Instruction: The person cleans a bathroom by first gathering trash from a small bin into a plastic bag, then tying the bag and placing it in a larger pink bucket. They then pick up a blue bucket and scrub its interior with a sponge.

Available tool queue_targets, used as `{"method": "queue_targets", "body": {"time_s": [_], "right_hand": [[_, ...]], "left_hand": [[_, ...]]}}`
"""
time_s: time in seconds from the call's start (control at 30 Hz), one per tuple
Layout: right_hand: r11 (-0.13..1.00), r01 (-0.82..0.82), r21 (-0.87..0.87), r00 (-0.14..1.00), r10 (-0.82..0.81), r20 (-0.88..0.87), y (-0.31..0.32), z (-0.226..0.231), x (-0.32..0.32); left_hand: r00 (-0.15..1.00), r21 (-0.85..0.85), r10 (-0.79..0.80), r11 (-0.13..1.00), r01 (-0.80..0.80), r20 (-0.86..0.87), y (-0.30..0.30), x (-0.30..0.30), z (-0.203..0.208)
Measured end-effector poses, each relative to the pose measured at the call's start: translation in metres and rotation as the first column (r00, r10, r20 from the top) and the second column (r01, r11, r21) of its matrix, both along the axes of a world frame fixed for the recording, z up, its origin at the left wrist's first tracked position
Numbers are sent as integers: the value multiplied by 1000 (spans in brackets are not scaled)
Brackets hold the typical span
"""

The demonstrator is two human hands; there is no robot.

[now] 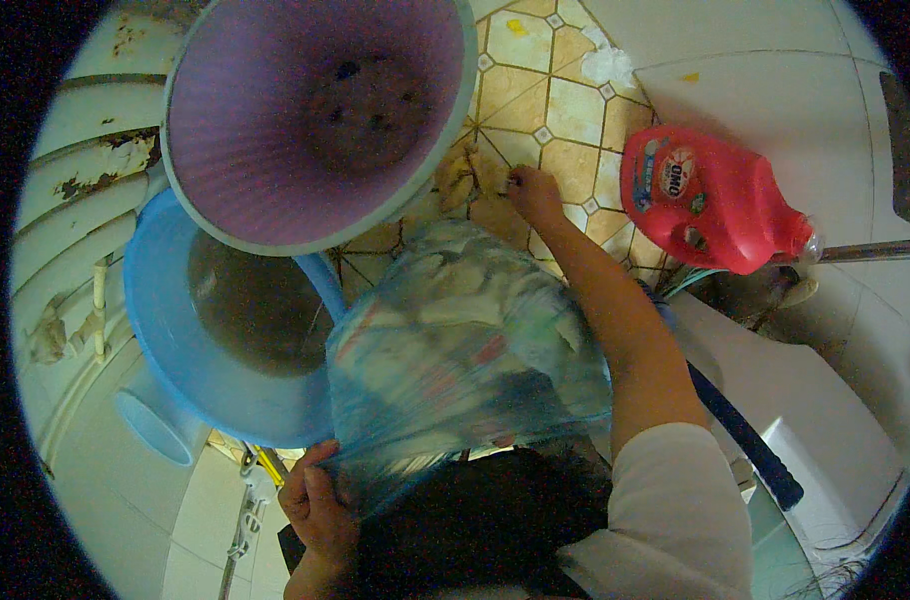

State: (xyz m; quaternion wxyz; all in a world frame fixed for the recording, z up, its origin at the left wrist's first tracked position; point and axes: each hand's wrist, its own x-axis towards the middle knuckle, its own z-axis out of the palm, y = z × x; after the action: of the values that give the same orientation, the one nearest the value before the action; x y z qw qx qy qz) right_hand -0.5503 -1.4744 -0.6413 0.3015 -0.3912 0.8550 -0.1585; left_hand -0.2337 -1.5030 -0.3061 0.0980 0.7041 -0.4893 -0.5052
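A translucent blue plastic bag [465, 350], bulging with whitish crumpled waste, sits in front of me. My left hand [320, 505] pinches the bag's near left edge and stretches the film. Past the bag's far side reaches my right hand [537, 197], low over the tiled floor. Its fingers are curled together beside some brown scraps [467, 178]; whatever may be between them is hidden. Up at the far left, a purple bin [245, 120] with a grey rim leans with its mouth toward me, and dark bits lie at its bottom.
Left of the bag stands a blue basin [160, 290] with murky water. A small blue tub [157, 425] is below it. On the right are a red detergent bottle [720, 205], a dark blue handle [745, 435] and a white fixture [815, 390]. Rusty slats [85, 175] line the left.
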Motion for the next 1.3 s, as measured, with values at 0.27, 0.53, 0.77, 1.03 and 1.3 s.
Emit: {"method": "queue_targets", "body": {"time_s": [0.27, 0.53, 0.77, 1.03, 1.3], "right_hand": [[996, -85, 13, 995, 86, -40, -63, 70, 67], [978, 54, -200, 998, -55, -4, -36, 92, 1], [903, -146, -404, 658, 394, 642, 44, 310, 60], [985, -172, -15, 970, 172, 170, 44, 325, 118], [972, 70, 224, 978, -22, -208, 75, 296, 82]], "left_hand": [[1000, -1, -15, 1000, 15, 10, 0, 3, 0], [975, -133, -214, 966, 221, 65, 0, 7, -6], [990, 23, -126, 992, 125, 63, -12, -18, 11], [982, 130, 26, 991, -1, -189, -21, -26, 12], [960, 221, 118, 973, -62, -253, -39, -27, 21]]}}
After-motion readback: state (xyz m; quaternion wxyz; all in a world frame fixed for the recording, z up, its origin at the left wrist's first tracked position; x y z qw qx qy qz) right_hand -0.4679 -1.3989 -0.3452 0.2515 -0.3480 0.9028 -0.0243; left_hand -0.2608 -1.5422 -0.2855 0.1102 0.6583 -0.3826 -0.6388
